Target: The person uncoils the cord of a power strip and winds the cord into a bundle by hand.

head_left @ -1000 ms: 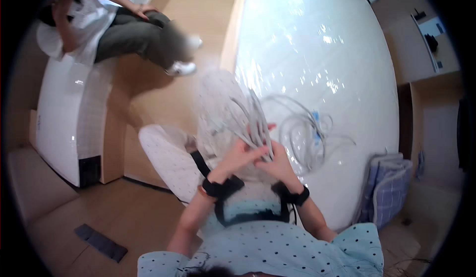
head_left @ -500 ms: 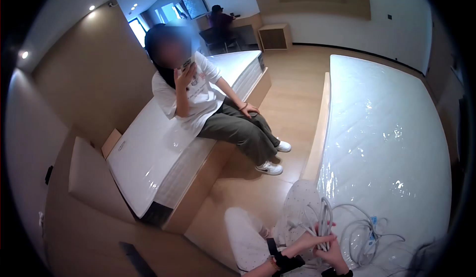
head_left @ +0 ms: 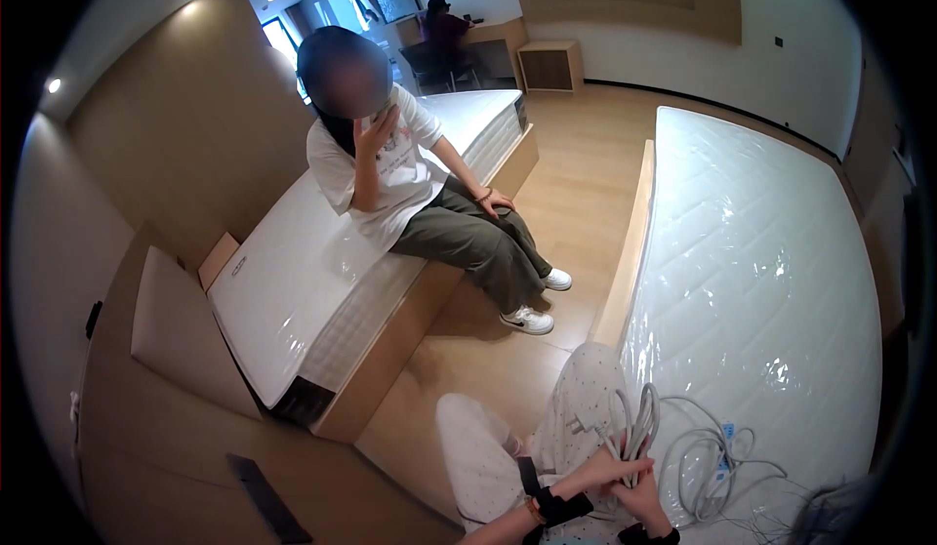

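A coiled pale grey power cable [head_left: 641, 418] stands up in loops from my hands, above my lap. My left hand [head_left: 603, 469] is closed round the lower part of the loops, with its fingers reaching across them. Just below and to the right, my right hand [head_left: 640, 499] is closed on the same bundle, touching the left. A plug [head_left: 583, 426] on the cable's end hangs out to the left of the loops, over my knee. More loose cable [head_left: 688, 467] trails to the right and lies in rings on the plastic-wrapped mattress, with a blue-and-white tag [head_left: 726, 438] on it.
I sit on the edge of the right-hand mattress [head_left: 752, 252]. Opposite, a person [head_left: 390, 164] sits on another wrapped mattress [head_left: 283, 321], one hand raised near the face. Another person [head_left: 446, 33] is at a desk behind. A wooden cabinet [head_left: 549, 65] stands by the far wall.
The view has shifted slightly. The plug now shows clearly beside the loops. Both hands stay on the cable, slightly lower left in view.
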### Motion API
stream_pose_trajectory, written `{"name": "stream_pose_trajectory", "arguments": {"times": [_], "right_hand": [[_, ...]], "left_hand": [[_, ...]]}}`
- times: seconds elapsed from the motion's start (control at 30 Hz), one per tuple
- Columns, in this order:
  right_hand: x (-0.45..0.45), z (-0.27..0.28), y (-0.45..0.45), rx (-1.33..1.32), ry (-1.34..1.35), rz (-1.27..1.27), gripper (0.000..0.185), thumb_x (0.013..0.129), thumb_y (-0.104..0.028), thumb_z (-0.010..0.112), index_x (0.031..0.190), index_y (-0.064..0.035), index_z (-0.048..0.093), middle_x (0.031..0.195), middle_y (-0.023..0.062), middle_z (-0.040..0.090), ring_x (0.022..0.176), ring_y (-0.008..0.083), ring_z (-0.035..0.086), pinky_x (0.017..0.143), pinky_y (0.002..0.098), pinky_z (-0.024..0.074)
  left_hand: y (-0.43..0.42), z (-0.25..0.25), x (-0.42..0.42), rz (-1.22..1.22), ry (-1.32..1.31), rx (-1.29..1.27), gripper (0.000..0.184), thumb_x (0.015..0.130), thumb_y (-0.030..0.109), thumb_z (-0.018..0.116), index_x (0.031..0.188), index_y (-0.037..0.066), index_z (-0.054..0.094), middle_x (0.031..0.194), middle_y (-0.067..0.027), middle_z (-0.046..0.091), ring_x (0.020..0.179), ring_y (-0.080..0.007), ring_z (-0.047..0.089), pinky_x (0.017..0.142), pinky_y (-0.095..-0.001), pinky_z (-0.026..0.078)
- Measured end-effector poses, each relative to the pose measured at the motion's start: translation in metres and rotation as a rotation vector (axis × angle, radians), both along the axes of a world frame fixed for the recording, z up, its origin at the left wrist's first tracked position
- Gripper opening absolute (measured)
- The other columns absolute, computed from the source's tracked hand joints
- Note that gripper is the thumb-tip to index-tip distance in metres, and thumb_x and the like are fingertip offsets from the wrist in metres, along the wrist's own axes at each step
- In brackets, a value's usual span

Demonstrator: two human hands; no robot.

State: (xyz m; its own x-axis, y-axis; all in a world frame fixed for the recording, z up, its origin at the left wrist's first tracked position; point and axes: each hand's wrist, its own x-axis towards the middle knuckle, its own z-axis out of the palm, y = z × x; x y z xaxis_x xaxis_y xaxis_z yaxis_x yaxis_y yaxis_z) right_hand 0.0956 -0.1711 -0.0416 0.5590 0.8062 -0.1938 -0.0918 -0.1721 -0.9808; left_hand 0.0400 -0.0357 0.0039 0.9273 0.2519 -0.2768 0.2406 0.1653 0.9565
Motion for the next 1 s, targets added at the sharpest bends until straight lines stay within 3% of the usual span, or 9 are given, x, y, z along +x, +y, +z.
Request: {"name": "stream_pose_trajectory", "arguments": {"times": [0.07,0.17,0.43,0.57,0.6,0.73,0.77,0.83,1.0], "right_hand": [[-0.007,-0.001,0.004,0.148,-0.067,-0.117,0.056,0.067,-0.002,0.065,0.118,0.0054,0.044,0.098,0.0119,0.06,0.089,0.0181,0.06,0.081,0.032,0.0464],[-0.007,-0.001,0.0,-0.005,0.306,-0.068,0.055,0.068,0.0,0.06,0.12,0.0057,0.045,0.097,0.0125,0.06,0.086,0.0183,0.06,0.081,0.0309,0.0459],[0.0,-0.031,-0.005,0.04,0.008,-0.007,0.062,0.07,-0.006,0.061,0.128,0.0027,0.043,0.111,0.016,0.055,0.106,0.0251,0.052,0.09,0.0344,0.0405],[-0.004,-0.018,-0.009,-0.049,-0.277,0.056,0.056,0.07,-0.01,0.066,0.12,0.0037,0.046,0.102,0.0155,0.057,0.086,0.022,0.059,0.072,0.0317,0.0473],[0.001,0.001,-0.006,-0.028,-0.472,0.112,0.058,0.071,-0.016,0.071,0.12,0.0026,0.047,0.107,0.0163,0.056,0.096,0.024,0.057,0.082,0.0331,0.0455],[0.017,0.048,-0.021,-0.045,-0.137,0.088,0.051,0.079,-0.028,0.069,0.118,-0.0013,0.052,0.117,0.0144,0.055,0.112,0.0221,0.05,0.097,0.032,0.0364],[0.02,0.033,-0.035,-0.088,-0.229,-0.054,0.046,0.08,-0.03,0.068,0.115,-0.0024,0.054,0.113,0.0128,0.057,0.107,0.0226,0.053,0.092,0.0325,0.0397],[0.039,0.004,-0.059,-0.182,-0.269,-0.252,0.039,0.08,-0.03,0.067,0.108,-0.0037,0.058,0.107,0.0101,0.06,0.1,0.0217,0.057,0.084,0.0325,0.0437],[0.073,-0.011,-0.111,-0.421,-0.619,-0.617,0.026,0.073,-0.019,0.068,0.092,-0.0034,0.06,0.095,0.0097,0.06,0.092,0.0257,0.057,0.078,0.0347,0.0444]], "left_hand": [[0.0,-0.002,0.001,-0.015,-0.027,0.002,0.042,0.077,0.023,0.071,0.108,0.002,0.053,0.09,-0.0048,0.059,0.077,-0.0107,0.054,0.066,-0.0255,0.047],[0.0,-0.007,0.001,-0.008,0.011,-0.009,0.039,0.078,0.024,0.07,0.106,0.003,0.055,0.087,-0.0048,0.061,0.072,-0.0108,0.055,0.059,-0.0251,0.047],[-0.006,-0.029,0.002,0.003,-0.028,-0.04,0.037,0.078,0.032,0.069,0.095,0.0,0.06,0.081,-0.0084,0.064,0.073,-0.0137,0.059,0.059,-0.0274,0.048],[-0.006,-0.008,0.006,-0.027,0.397,0.317,0.038,0.077,0.034,0.069,0.091,0.0,0.062,0.084,-0.0095,0.064,0.078,-0.0149,0.06,0.066,-0.0291,0.049],[-0.003,-0.014,0.005,-0.057,0.338,0.198,0.039,0.078,0.034,0.068,0.093,-0.001,0.063,0.084,-0.0101,0.064,0.079,-0.0161,0.061,0.068,-0.0289,0.049],[-0.002,-0.059,0.0,0.062,0.196,0.036,0.021,0.081,0.02,0.065,0.089,0.001,0.066,0.085,-0.0074,0.066,0.08,-0.0154,0.062,0.071,-0.0272,0.047],[-0.004,-0.06,0.005,0.099,0.102,-0.322,0.013,0.081,0.015,0.064,0.084,0.002,0.063,0.08,-0.0082,0.065,0.075,-0.0151,0.061,0.068,-0.0274,0.047],[-0.005,-0.061,0.012,0.17,0.088,-0.441,0.023,0.081,0.008,0.06,0.102,0.001,0.054,0.075,-0.0057,0.057,0.071,-0.0165,0.057,0.068,-0.0299,0.048],[-0.002,-0.071,0.019,0.191,0.064,-0.671,0.023,0.079,0.002,0.056,0.101,0.001,0.05,0.068,-0.0055,0.051,0.065,-0.0188,0.055,0.067,-0.033,0.048]]}}
